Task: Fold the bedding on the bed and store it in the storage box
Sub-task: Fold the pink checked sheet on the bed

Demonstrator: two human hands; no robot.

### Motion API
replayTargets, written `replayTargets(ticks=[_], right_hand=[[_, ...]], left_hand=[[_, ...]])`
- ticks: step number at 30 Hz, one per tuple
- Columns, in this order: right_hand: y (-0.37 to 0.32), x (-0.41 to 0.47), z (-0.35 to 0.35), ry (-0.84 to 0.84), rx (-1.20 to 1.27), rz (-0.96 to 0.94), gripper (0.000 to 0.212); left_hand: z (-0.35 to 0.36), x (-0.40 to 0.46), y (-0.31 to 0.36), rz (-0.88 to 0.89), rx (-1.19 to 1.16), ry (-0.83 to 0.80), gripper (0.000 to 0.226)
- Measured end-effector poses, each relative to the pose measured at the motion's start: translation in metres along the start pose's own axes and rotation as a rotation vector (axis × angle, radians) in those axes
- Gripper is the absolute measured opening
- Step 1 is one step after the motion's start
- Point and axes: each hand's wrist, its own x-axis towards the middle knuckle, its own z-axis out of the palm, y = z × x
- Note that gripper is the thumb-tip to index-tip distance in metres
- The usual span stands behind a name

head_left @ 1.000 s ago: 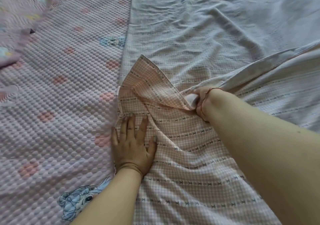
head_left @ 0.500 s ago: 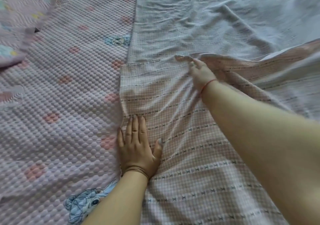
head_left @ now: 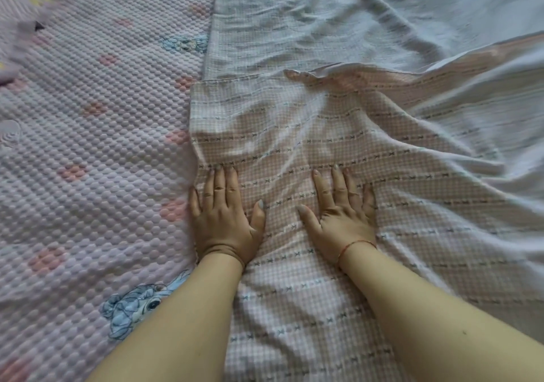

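Observation:
A pink checked sheet (head_left: 294, 122) with rows of small dark crosses lies folded over on the bed, its pale grey reverse side (head_left: 338, 19) spread out beyond it. My left hand (head_left: 225, 216) lies flat on the sheet near its left edge, fingers straight. My right hand (head_left: 341, 216), with a red thread round the wrist, presses flat on the sheet beside it. The folded layer's far edge (head_left: 318, 77) is rumpled. No storage box is in view.
A quilted pink mattress cover (head_left: 88, 146) with pink spots and blue cartoon figures takes up the left half. A blurred piece of patterned bedding (head_left: 20, 43) lies at the far left corner. The sheet bunches in folds at the right (head_left: 471, 116).
My right hand carried the sheet's corner away from me, laid it flat, let go and came back beside my left hand. My left hand stayed pressed on the sheet.

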Motion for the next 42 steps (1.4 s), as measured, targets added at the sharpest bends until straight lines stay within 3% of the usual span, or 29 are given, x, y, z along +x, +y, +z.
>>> replayTargets(ticks=[5,10,20,26,28,31,34,37,42], right_hand=[[0.003,0.007,-0.005,-0.017,0.073,-0.047,0.07],[0.009,-0.007,-0.017,-0.16,0.09,-0.073,0.074],[0.001,-0.186,0.017,-0.465,0.098,-0.162,0.067],[0.012,-0.319,0.035,-0.725,0.173,-0.263,0.06],[0.023,-0.358,0.025,-0.773,0.344,-0.29,0.054],[0.053,-0.403,0.009,-0.647,0.61,-0.165,0.044],[0.093,-0.429,0.01,-0.419,0.366,-0.19,0.038],[0.13,-0.446,0.017,-0.457,0.148,-0.243,0.052],[0.175,-0.464,0.028,-0.512,-0.061,-0.263,0.049]], left_hand=[[-0.004,-0.001,0.002,-0.016,0.037,-0.062,0.085],[-0.019,-0.03,-0.002,-0.024,-0.003,-0.379,0.07],[-0.074,-0.17,-0.013,-0.053,-0.007,-0.743,0.072],[-0.102,-0.29,0.003,-0.052,0.01,-0.848,0.077],[-0.116,-0.328,0.015,-0.025,0.029,-0.839,0.069],[-0.131,-0.384,0.032,0.048,-0.024,-0.719,0.048],[-0.137,-0.424,0.049,0.096,-0.153,-0.668,0.039],[-0.14,-0.444,0.067,0.168,-0.23,-0.698,0.042],[-0.134,-0.464,0.09,0.32,-0.198,-0.848,0.058]])
